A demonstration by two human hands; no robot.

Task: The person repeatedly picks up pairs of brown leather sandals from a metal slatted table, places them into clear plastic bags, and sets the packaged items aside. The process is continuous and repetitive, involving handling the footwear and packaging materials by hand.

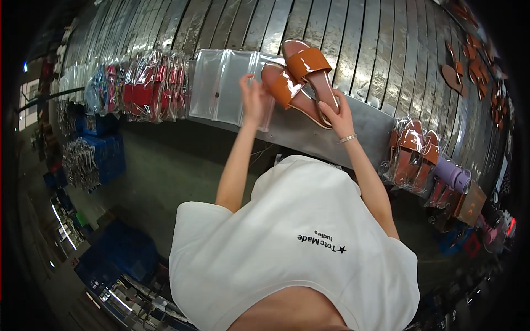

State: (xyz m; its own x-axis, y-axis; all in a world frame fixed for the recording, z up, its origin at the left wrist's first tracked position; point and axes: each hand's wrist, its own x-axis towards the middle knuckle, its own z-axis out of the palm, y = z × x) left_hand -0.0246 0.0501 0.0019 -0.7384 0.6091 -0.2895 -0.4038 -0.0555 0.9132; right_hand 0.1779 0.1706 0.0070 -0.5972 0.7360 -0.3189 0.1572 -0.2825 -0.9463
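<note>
A pair of brown slide sandals (309, 62) with glossy tan straps is held over the metal ledge, the two shoes overlapping at an angle. My right hand (342, 115) is closed round them near the heel end, with the thumb on top of a footbed. To the left of the sandals, my left hand (253, 102) is raised with its fingers apart, and I see nothing gripped in it. Beneath and beside that hand lie flat clear plastic bags (212, 83). Whether the left fingertips touch the plastic, I cannot tell.
Slatted metal conveyor (364, 49) runs along the far side. Red wrapped footwear (152, 91) is lined up at the left of the ledge (364, 129). Bagged brown sandals (409, 149) and purple slides (451, 172) lie right. Loose sandals (475, 66) sit far right.
</note>
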